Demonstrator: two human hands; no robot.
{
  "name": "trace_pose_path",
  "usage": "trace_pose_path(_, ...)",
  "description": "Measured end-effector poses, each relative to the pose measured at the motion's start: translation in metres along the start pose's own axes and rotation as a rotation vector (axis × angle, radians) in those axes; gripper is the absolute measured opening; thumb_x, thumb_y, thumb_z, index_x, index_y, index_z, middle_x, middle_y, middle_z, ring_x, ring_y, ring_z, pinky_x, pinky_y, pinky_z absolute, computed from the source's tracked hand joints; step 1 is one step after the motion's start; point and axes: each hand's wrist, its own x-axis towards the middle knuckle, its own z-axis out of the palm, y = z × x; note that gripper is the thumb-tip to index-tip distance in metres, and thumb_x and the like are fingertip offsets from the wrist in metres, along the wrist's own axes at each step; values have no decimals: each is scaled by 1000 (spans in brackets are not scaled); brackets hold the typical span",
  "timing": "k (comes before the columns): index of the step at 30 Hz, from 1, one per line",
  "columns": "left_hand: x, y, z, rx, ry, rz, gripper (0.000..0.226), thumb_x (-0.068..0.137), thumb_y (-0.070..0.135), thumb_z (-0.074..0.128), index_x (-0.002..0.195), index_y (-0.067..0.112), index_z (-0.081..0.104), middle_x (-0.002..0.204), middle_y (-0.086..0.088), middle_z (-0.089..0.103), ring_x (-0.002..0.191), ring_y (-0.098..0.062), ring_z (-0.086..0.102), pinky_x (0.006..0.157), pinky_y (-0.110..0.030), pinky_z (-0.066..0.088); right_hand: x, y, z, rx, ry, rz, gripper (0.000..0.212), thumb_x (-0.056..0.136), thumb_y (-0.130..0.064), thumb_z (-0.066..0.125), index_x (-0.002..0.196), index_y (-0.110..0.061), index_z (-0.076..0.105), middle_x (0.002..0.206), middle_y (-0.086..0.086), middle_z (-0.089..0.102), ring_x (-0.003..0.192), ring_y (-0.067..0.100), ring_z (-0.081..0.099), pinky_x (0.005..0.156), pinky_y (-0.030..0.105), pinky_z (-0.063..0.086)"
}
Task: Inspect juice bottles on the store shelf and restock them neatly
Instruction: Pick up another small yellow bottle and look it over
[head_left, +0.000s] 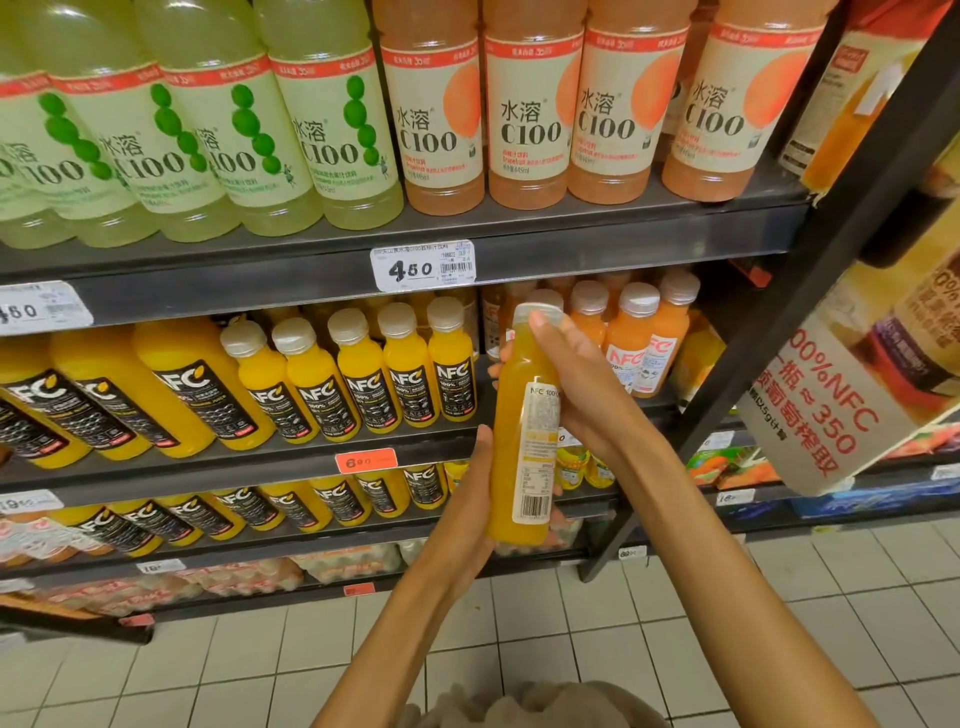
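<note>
An orange juice bottle (524, 431) is being held upright in front of the middle shelf (291, 460), its back label and barcode facing the person. The left hand (475, 499) is gripping its lower body, fingers wrapping behind it out of sight. The right hand (576, 379) is curling round the neck and shoulder just under the white cap. On the shelf, a gap is showing just right of the row of matching NFC bottles (358, 374), with paler orange bottles (639, 343) farther right. Above, grapefruit bottles (524, 109) are standing on the upper shelf. The risk lies in sliding the bottle back: a tilted base could be knocking the neighbouring bottle over, or the label could end up facing backwards.
</note>
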Motion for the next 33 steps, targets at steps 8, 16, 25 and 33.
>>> trace_pose_path(8, 6, 3, -4, 369, 163, 135, 53, 68, 56, 62, 116, 42, 45, 115, 18, 62, 94, 12, 62, 68, -10, 51, -1, -7, 5, -174, -23, -226, 36, 92, -28, 56, 124, -20, 44, 89, 6, 67, 88, 19, 66, 71, 28, 55)
trace_pose_path(16, 10, 3, -13, 289, 8, 102, 60, 68, 66, 65, 115, 29, 57, 100, 3, 73, 90, -17, 71, 72, -24, 55, 8, -8, -9, 149, -87, -58, 36, 90, -38, 55, 119, -17, 55, 94, 5, 71, 91, 23, 69, 76, 32, 55)
trace_pose_path(25, 16, -4, -10, 334, 143, 135, 58, 68, 43, 70, 120, 38, 45, 114, 12, 64, 100, -1, 63, 75, -16, 52, 7, 5, -10, -47, 145, -98, 48, 79, -46, 66, 119, -22, 54, 83, -5, 69, 80, 7, 66, 71, 23, 53)
trace_pose_path(33, 39, -12, -16, 377, 288, 179, 50, 83, 21, 69, 127, 26, 47, 114, 2, 61, 94, -1, 63, 65, -8, 49, 11, 5, -6, -162, 119, -155, 28, 92, -29, 60, 118, -23, 54, 99, -2, 71, 93, 11, 67, 78, 25, 53)
